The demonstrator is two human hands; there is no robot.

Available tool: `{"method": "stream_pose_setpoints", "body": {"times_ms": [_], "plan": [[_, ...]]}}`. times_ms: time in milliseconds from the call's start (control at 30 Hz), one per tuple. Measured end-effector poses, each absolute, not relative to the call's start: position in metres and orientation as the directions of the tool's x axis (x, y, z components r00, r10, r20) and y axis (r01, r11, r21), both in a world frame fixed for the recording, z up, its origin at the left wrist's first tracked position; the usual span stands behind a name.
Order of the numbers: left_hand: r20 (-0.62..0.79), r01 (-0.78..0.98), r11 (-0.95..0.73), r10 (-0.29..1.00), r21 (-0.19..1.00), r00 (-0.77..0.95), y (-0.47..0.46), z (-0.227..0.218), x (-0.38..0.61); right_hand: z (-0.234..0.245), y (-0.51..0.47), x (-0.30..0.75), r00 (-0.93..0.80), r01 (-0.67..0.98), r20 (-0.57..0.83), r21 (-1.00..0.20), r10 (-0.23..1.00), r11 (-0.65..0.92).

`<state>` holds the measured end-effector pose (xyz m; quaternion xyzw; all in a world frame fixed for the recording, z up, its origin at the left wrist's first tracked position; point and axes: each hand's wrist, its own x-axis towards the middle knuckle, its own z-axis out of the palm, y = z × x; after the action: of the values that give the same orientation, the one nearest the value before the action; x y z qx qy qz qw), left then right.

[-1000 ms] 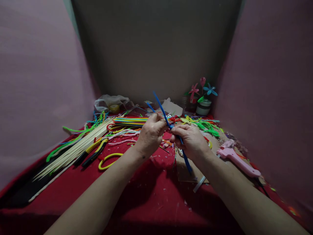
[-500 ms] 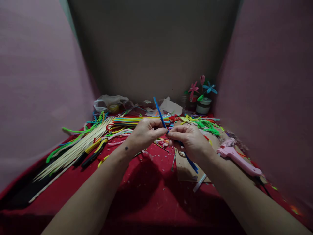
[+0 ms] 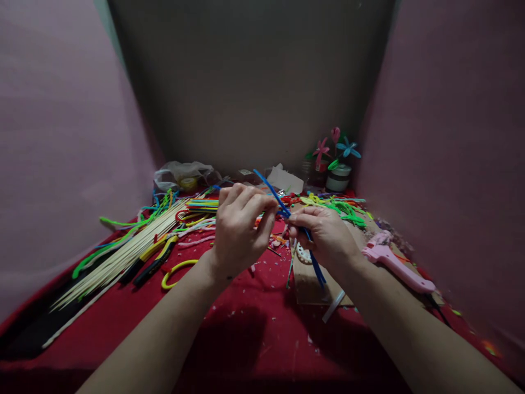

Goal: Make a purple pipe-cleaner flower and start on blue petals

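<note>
Blue pipe cleaners [image 3: 268,185] are pinched between the thumb and fingers of my right hand [image 3: 326,235]. One end sticks up to the left of the pinch, and more blue lengths hang below the palm over the cardboard. My left hand [image 3: 246,221] is just left of it, its back to me and fingers curled. A blue strand runs from the right hand's pinch toward the left fingertips, and a blue tip [image 3: 216,187] shows past the left knuckles. The left hand's grip is partly hidden behind its own fingers.
Wooden sticks [image 3: 118,254], yellow-black pliers [image 3: 153,260] and coloured pipe cleaners lie left on the red cloth [image 3: 156,334]. Right are cardboard [image 3: 307,287], a pink glue gun [image 3: 397,262] and a clear stick [image 3: 334,306]. Craft flowers [image 3: 348,148] stand behind, near a plastic bag [image 3: 172,172].
My left hand has turned, back toward me, and its fingertips have moved off the right hand's pinch. The upright blue end leans further left. The view has shifted slightly.
</note>
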<state>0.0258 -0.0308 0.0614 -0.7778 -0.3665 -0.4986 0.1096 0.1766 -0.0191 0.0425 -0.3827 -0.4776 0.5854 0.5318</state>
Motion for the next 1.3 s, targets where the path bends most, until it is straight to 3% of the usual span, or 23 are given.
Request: {"method": "stream_pose_setpoints", "body": {"times_ms": [67, 200, 267, 333, 433, 633, 900, 1033, 1167, 1300], "plan": [[0.837, 0.599, -0.752, 0.495, 0.276, 0.235, -0.035, 0.064, 0.026, 0.045, -0.016, 0.181, -0.156, -0.328, 0.019, -0.944, 0.987, -0.033], [0.491, 0.491, -0.544, 0.836, 0.68, 0.246, -0.026, 0.062, 0.028, 0.045, -0.011, 0.188, -0.295, -0.428, -0.029, -0.89, 0.955, -0.159], [0.434, 0.313, -0.472, 0.882, 0.824, 0.186, -0.018, 0.059, 0.029, 0.045, -0.011, 0.19, -0.368, -0.46, -0.046, -0.859, 0.929, -0.224], [0.456, 0.146, -0.48, 0.873, 0.865, 0.17, -0.013, 0.056, 0.03, 0.046, -0.012, 0.191, -0.431, -0.488, -0.078, -0.818, 0.899, -0.305], [0.559, 0.092, -0.588, 0.798, 0.803, 0.227, -0.012, 0.052, 0.028, 0.047, -0.013, 0.193, -0.517, -0.498, -0.115, -0.766, 0.848, -0.408], [0.712, 0.246, -0.815, 0.579, 0.525, 0.397, -0.013, 0.054, 0.02, 0.047, -0.013, 0.194, -0.568, -0.499, -0.151, -0.718, 0.809, -0.485], [0.746, 0.345, -0.833, 0.546, 0.433, 0.381, -0.014, 0.051, 0.023, 0.047, -0.018, 0.187, -0.535, -0.481, -0.133, -0.764, 0.834, -0.43], [0.781, 0.304, -0.871, 0.483, 0.385, 0.396, -0.012, 0.05, 0.023, 0.048, -0.02, 0.186, -0.492, -0.5, -0.127, -0.769, 0.861, -0.398], [0.844, 0.311, -0.924, 0.341, 0.221, 0.415, -0.008, 0.048, 0.021, 0.048, -0.019, 0.187, -0.466, -0.515, -0.129, -0.765, 0.875, -0.387], [0.847, 0.47, -0.882, 0.232, -0.023, 0.478, -0.006, 0.045, 0.021, 0.045, -0.017, 0.187, -0.461, -0.484, -0.16, -0.78, 0.873, -0.398]]}}
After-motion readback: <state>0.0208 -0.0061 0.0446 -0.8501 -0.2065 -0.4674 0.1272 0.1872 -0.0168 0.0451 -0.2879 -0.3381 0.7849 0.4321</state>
